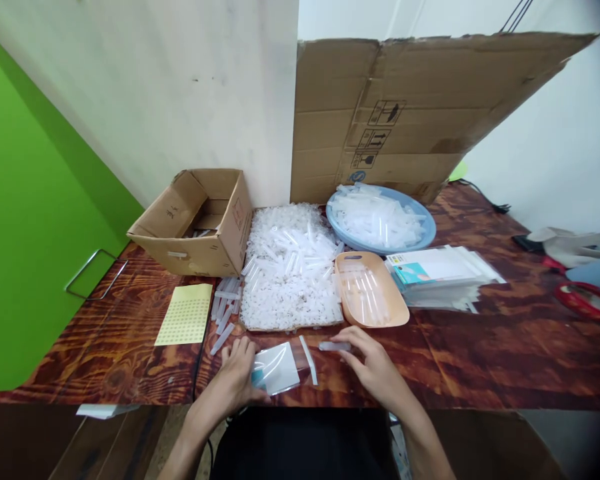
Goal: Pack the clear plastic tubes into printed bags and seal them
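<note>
My left hand (236, 373) grips the left end of a clear plastic bag (305, 370) at the table's front edge. Inside the bag shows a white card (281, 369) with a teal patch, and a white strip (308, 360) runs across the bag's right end. Just right of that strip, my right hand (373, 365) pinches a small translucent plastic tube (334, 346) between thumb and fingers. The tube lies nearly level and points left, apart from the bag. Several loose tubes (223, 320) lie beyond my left hand.
A shallow tray of small clear pieces (290, 307) sits mid-table. Beside it stand an orange basket (403, 313) with tubes, a heaped blue basin (433, 230) and stacked packaging bags (445, 273). To the left are a cardboard box (190, 250) and a yellow sticker sheet (184, 315).
</note>
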Demonstrator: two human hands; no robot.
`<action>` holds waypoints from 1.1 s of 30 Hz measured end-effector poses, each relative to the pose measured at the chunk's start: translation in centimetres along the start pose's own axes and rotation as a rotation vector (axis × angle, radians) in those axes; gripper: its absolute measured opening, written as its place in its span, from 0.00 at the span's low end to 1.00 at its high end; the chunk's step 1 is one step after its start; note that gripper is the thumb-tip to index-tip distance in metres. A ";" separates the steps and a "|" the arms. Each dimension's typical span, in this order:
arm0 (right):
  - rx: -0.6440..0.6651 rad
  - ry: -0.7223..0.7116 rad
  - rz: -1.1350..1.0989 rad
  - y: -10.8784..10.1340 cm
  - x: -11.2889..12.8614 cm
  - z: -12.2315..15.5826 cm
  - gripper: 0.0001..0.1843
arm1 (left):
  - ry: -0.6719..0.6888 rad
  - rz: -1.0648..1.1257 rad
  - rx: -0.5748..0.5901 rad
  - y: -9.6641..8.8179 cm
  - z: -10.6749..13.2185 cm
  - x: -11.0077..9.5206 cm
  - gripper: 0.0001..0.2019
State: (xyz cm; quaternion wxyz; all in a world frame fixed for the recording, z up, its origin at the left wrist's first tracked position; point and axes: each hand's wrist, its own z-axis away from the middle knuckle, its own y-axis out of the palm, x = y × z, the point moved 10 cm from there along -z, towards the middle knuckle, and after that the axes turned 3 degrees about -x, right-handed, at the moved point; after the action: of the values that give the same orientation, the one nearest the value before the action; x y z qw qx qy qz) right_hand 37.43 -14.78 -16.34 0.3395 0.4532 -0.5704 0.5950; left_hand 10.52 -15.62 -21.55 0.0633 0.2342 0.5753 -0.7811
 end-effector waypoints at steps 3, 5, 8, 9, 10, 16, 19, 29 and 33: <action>-0.055 0.069 -0.189 0.7 -0.6 -0.4 0.11 | 0.039 0.262 0.004 -0.9 0.1 -0.8 0.31; -0.100 0.122 -0.408 1.5 -1.2 -0.6 0.14 | 0.022 0.413 0.028 -1.0 0.2 -0.9 0.32; -0.214 0.124 -0.645 2.4 -1.4 -1.2 0.16 | 0.005 0.594 0.067 -0.8 0.2 -1.3 0.26; -0.261 0.112 -0.680 2.4 -1.4 -1.4 0.16 | 0.014 0.654 0.074 -0.8 0.1 -1.6 0.23; -0.310 0.101 -0.701 2.3 -1.4 -1.6 0.16 | 0.020 0.712 0.071 -0.8 -0.1 -1.8 0.21; -0.443 0.082 -0.719 1.9 -1.6 -2.1 0.14 | -0.074 0.858 -0.115 -1.9 -1.3 -1.1 0.19; -0.379 0.102 -0.689 2.9 -2.1 -2.7 0.14 | -0.103 0.782 -0.250 -3.1 -1.8 -0.9 0.15; -0.371 -0.008 -0.597 2.7 -1.3 -5.2 0.08 | -0.058 0.575 -0.322 -5.3 -3.8 -1.4 0.14; -0.076 -0.178 -0.297 4.3 2.0 -6.6 0.08 | -0.066 0.635 -0.287 -5.0 -4.8 -1.3 0.16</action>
State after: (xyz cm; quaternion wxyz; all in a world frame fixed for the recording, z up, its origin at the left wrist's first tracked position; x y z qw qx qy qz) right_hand 31.71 -8.98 -15.69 0.3888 0.5701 -0.5471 0.4739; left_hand 11.23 -9.70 -17.73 0.3540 0.3649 0.5753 -0.6407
